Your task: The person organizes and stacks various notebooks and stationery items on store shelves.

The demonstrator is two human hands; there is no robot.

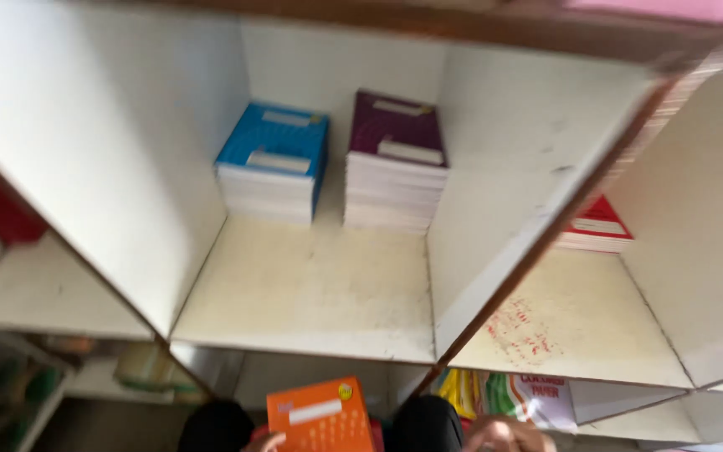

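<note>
1. Orange book (320,416), held low at the frame's bottom edge; left hand (271,441) touches its lower corner, but how firmly it grips cannot be told.
2. Right hand (504,435), just right of the book; its closure is unclear.
3. Beyond, above the hands: white shelf (311,293) with a blue stack (274,163) and a purple stack (397,159).

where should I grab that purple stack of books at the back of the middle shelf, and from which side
Grip the purple stack by its two long sides, low down, coming straight in from the open front of the shelf. It probably lifts best as a block. Its right side faces clear space toward the divider; the blue stack stands apart on its left, so fingers likely fit there too.
</note>
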